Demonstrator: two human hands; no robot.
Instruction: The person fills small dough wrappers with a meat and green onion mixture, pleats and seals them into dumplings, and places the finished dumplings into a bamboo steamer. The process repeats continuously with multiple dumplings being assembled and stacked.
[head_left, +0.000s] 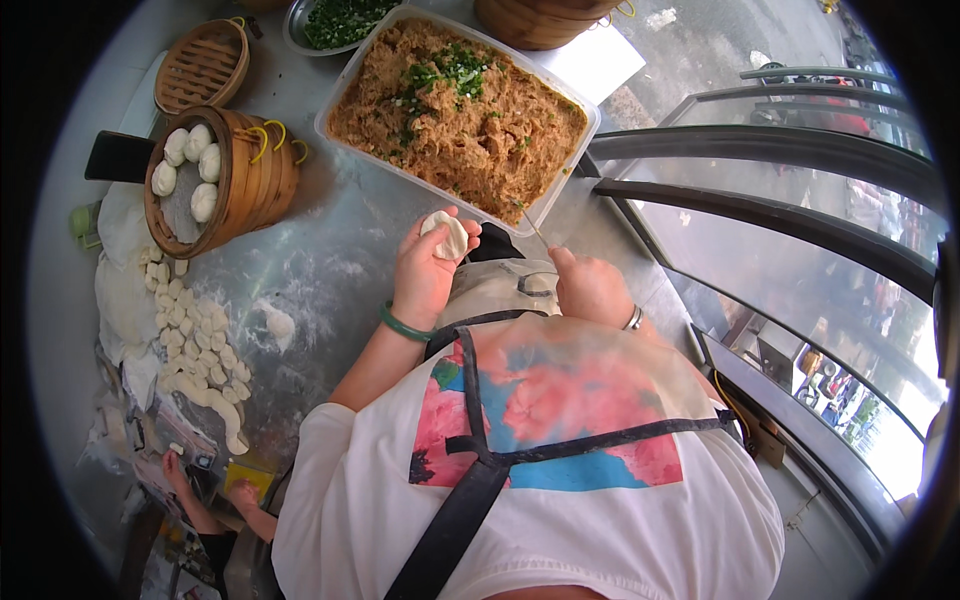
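Observation:
My left hand (429, 266), with a green bangle at the wrist, holds a flattened round dough wrapper (445, 235) on its palm and fingers. In my right hand (592, 287) is the end of a thin utensil (537, 229), whose far tip reaches the near right corner of the plastic tub; the tip's shape is hidden. The tub (325, 124) holds a heap of minced filling (480, 135) topped with chopped green onion (459, 71). To the left, a stacked bamboo steamer (259, 187) is tilted in the view, with several white filled buns (204, 202) inside.
Many small dough pieces (196, 337) and a dough rope (225, 420) lie on the floured metal table (300, 315). An empty bamboo steamer tier (202, 66), a bowl of chopped greens (296, 37) and another steamer (525, 22) stand farther back. A co-worker's hands (176, 472) show lower left. Glass panels stand right.

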